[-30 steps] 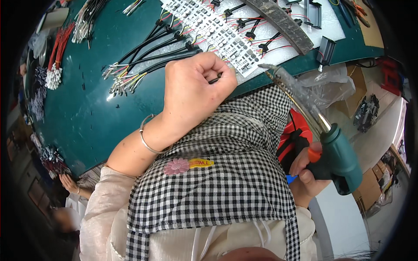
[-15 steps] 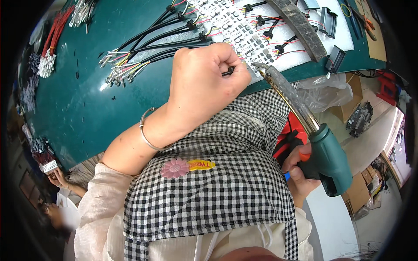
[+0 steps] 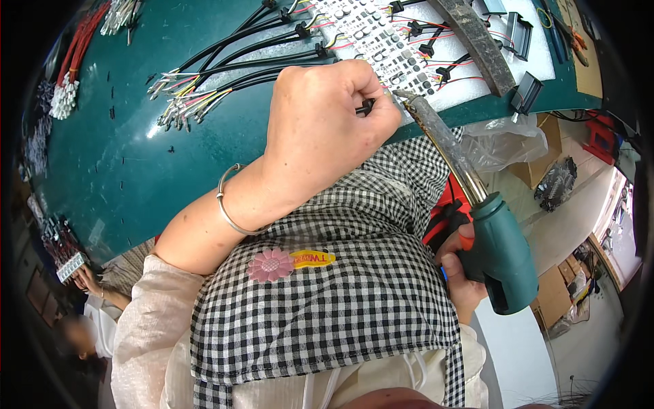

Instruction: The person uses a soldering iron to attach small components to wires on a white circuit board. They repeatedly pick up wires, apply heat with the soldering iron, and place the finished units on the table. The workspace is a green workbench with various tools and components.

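Over the table's near edge, my left hand (image 3: 323, 123) is closed in a pinch on a black cable (image 3: 366, 107); only a short bit of it shows between the fingers. My fingertips are at the near end of a panel of white circuit boards (image 3: 371, 41). My right hand (image 3: 464, 273) grips the handle of a green soldering gun (image 3: 504, 252). The gun's long metal barrel points up and left, and its tip sits just beside my left fingertips, by the board's edge. Whether the tip touches a wire or board, I cannot tell.
Black cables (image 3: 252, 48) with stripped, coloured ends fan out left over the green table (image 3: 204, 170). A dark metal bar (image 3: 473, 44) lies across wires on a white foam sheet (image 3: 538, 61). Red wire bundles (image 3: 75, 48) lie far left. Another person's hand (image 3: 87, 279) holds a board.
My left hand and the soldering gun's tip have shifted slightly right relative to the picture, still close together. The gun's body sits a little lower and further left. Both grips stay the same.
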The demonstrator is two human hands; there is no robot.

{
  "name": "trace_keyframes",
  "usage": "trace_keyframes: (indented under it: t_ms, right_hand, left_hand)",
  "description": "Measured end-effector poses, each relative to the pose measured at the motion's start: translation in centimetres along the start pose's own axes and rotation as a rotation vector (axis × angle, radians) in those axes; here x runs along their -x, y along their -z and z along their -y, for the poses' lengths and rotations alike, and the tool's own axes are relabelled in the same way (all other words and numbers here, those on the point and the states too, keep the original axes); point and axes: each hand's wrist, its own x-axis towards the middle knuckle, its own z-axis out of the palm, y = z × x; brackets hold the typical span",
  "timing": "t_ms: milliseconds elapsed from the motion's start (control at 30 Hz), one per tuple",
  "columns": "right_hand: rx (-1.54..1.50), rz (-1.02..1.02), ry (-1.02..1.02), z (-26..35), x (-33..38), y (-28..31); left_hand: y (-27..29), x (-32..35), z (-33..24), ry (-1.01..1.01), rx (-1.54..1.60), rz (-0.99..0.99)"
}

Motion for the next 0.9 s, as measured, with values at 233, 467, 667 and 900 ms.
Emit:
trace_keyframes:
  t_ms: [233,467,667,900]
  right_hand:
    - [0.433,0.165,0.219,-0.6,0.2,1.7]
    - [-0.023,0.034,-0.078,1.7,-1.1,-0.4]
    - [0.037,-0.03,-0.105,1.8,-0.3,-0.8]
    - [-0.065,0.065,0.015,1.4,-1.0,0.3]
  left_hand:
    - [0.1,-0.1,-0.1,-0.019,-0.024,0.001]
    - [0.1,0.0,0.1,-0.014,-0.021,-0.013]
    - [0.0,-0.1,0.1,-0.01,-0.017,-0.004]
    - [0.0,-0.1,0.0,-0.023,-0.035,-0.01]
